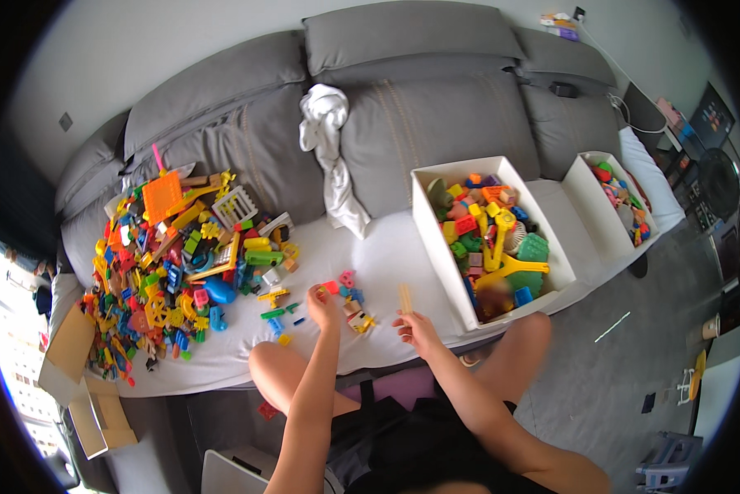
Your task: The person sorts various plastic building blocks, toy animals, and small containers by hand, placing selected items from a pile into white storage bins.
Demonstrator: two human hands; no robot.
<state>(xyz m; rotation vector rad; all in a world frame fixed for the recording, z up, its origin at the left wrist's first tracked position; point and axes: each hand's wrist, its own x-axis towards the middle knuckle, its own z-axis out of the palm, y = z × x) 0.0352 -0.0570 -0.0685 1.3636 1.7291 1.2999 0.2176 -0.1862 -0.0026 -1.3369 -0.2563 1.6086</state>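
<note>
My left hand [324, 310] is over the front of the sofa seat, its fingertips pinched at a small red toy piece [331, 287]. The fingers partly hide that piece. Light wooden sticks [406, 297] point away from my right hand [417, 332], which grips their near end. Between the hands lie a pink toy piece [346, 278], blue blocks [356, 296] and a yellow-and-white toy [361, 322]. Left of my left hand are a yellow toy piece [274, 297], a green piece [272, 313] and a yellow block [284, 339].
A large heap of mixed toys [178, 265] covers the sofa's left part. To the right stands a white bin [433, 247] filled with toys, then a second white bin [598, 222]. White cloth [336, 167] drapes down the backrest. An open cardboard box [101, 417] sits at lower left.
</note>
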